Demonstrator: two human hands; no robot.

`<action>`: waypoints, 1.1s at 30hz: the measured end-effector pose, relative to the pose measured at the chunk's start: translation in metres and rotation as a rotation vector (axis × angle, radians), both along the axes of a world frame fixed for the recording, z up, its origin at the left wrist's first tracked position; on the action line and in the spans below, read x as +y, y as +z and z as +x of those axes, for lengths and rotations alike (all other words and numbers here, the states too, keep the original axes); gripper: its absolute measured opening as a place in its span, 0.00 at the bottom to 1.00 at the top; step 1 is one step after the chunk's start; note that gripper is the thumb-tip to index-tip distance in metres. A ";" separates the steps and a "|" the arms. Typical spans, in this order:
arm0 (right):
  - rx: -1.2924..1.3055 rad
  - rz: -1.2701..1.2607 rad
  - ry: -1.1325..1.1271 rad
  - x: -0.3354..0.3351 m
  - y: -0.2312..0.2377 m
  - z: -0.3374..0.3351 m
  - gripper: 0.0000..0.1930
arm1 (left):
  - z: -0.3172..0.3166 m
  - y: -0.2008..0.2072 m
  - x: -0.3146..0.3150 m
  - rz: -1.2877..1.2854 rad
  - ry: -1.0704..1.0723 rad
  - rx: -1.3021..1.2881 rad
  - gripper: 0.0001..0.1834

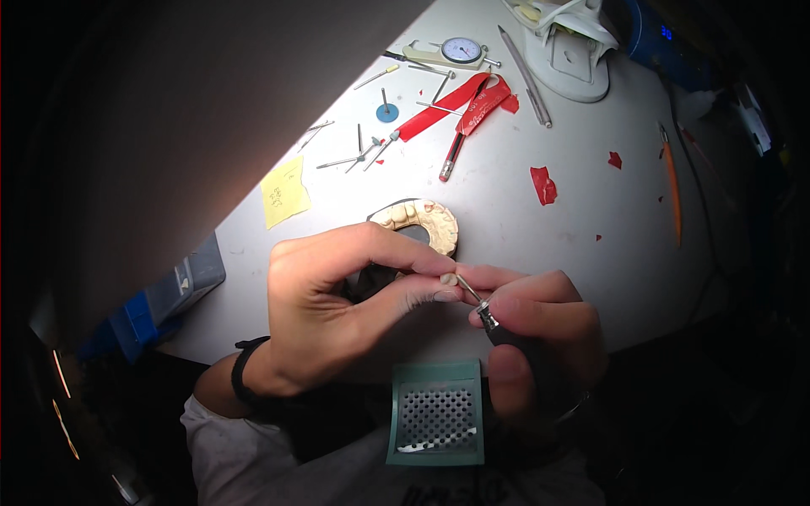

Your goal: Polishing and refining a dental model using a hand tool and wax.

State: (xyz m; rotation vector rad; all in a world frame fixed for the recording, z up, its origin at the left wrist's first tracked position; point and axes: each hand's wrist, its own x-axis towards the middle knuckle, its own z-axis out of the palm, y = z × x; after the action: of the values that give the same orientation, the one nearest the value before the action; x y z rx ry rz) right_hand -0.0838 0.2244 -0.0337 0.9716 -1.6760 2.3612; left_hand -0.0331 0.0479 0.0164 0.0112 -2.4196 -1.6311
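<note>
Piece (449, 279), small and pale like a tooth, is at the very ends of my left thumb and forefinger, near the middle of the view. My left hand (325, 295) is almost closed there: the two fingertips leave between them only the room which the piece occupies, and its pale face looks out from the pinch, to the right. The other fingers of this hand are mostly hidden.

At the right side of the piece comes the thin metal bit (469, 288) of a handpiece (487, 317); its tip seems to meet the edge, but I cannot tell for certain. My right hand (544, 316) is closed around the handpiece, with the dark body inside the curled fingers. One finger extends toward my left fingertips; whether it touches them, I cannot tell.

Just beyond my left hand stands a dental model (440, 226), cream on a dark base, partly covered by this hand. Nearer to my body is a green tray (434, 458) with perforated metal inside. Farther on the white table (591, 278) lie a yellow note (287, 192), a red strip (443, 108), a blue disc (387, 113) and a dial gauge (461, 51).
</note>
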 end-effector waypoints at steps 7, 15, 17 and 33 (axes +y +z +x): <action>-0.005 -0.014 0.008 -0.001 -0.002 -0.001 0.12 | 0.000 -0.003 -0.002 -0.025 0.017 0.057 0.08; 0.013 0.033 0.016 -0.001 0.002 -0.003 0.11 | 0.000 -0.006 -0.002 -0.019 0.026 0.052 0.08; 0.008 0.018 0.004 -0.002 0.001 -0.002 0.11 | 0.001 -0.007 -0.002 -0.017 0.035 0.050 0.08; -0.011 -0.009 -0.006 0.001 -0.006 -0.001 0.12 | 0.001 -0.001 0.000 -0.007 0.018 -0.022 0.09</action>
State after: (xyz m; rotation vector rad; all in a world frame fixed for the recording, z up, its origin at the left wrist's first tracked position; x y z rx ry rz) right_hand -0.0848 0.2251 -0.0393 0.9534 -1.6681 2.3723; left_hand -0.0320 0.0480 0.0155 0.0494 -2.4347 -1.6230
